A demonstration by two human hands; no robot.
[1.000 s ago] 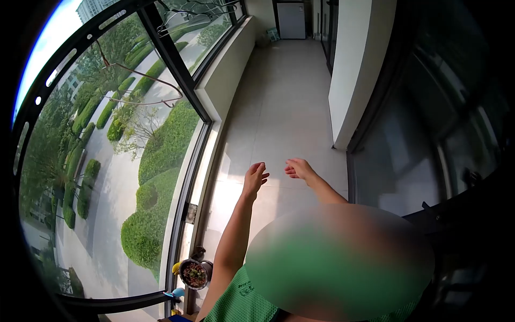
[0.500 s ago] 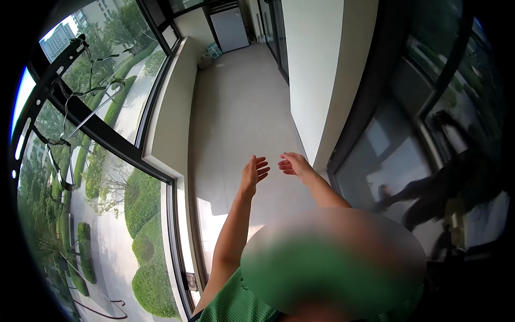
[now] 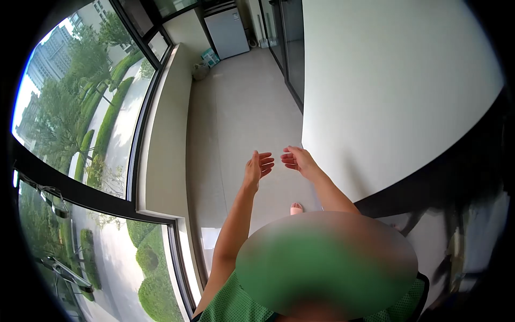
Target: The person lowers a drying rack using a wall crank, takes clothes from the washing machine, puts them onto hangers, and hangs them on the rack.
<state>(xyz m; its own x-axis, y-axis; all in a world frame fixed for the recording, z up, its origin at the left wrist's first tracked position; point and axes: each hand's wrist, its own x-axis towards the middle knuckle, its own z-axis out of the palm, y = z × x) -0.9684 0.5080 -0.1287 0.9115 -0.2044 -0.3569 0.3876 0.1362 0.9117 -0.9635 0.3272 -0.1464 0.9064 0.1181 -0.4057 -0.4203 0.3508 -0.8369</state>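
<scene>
My left hand [image 3: 258, 168] is held out in front of me at about waist height, its fingers apart and bent slightly inward. Facing it across a small gap, my right hand [image 3: 298, 160] is also open, with its fingers loosely curved. Neither hand holds or touches anything. Below both hands lies the light tiled floor [image 3: 247, 115]. The white wall [image 3: 397, 91] stands close to the right hand and forearm. One foot in a pink slipper [image 3: 296, 208] shows beneath my arms.
Windows with a low sill wall [image 3: 163, 134] run along the left. At the far end stand a grey-white cabinet or appliance [image 3: 228, 33], a teal and white package [image 3: 210, 57] and a roundish bag-like item [image 3: 200, 71]. A dark-framed glass door [image 3: 292, 48] is on the right. Hangers [image 3: 67, 271] hang lower left.
I have moved forward along the passage. The hangers have slid back and down in view, the white wall fills more of the right side, and a slippered foot has appeared. Both hands remain open.
</scene>
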